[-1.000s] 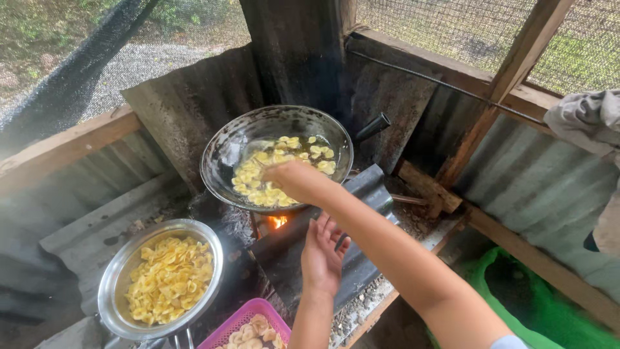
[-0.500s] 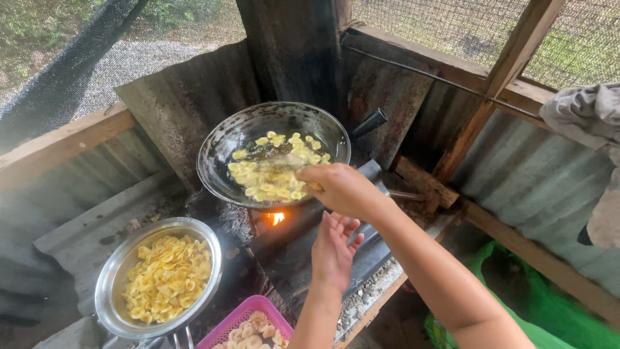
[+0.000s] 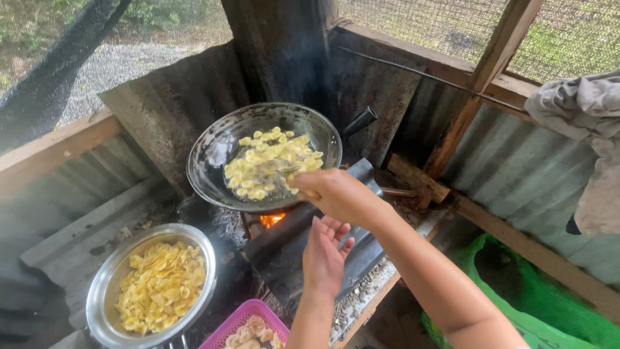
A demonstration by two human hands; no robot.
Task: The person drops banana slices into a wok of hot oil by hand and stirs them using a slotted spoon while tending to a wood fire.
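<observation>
The right hand is clenched on a metal skimmer in the round, blackened wok of yellow chips; the left hand hovers with fingers released.

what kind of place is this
Most likely a rough outdoor cooking shed: a pan of frying chips sits over an open fire, with corrugated metal walls and wire mesh above.

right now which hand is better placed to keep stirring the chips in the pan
Right. The right hand is at the pan rim, gripping a utensil whose end lies among the frying chips. The left hand hangs open and empty below it, over the stove, touching nothing.
</observation>
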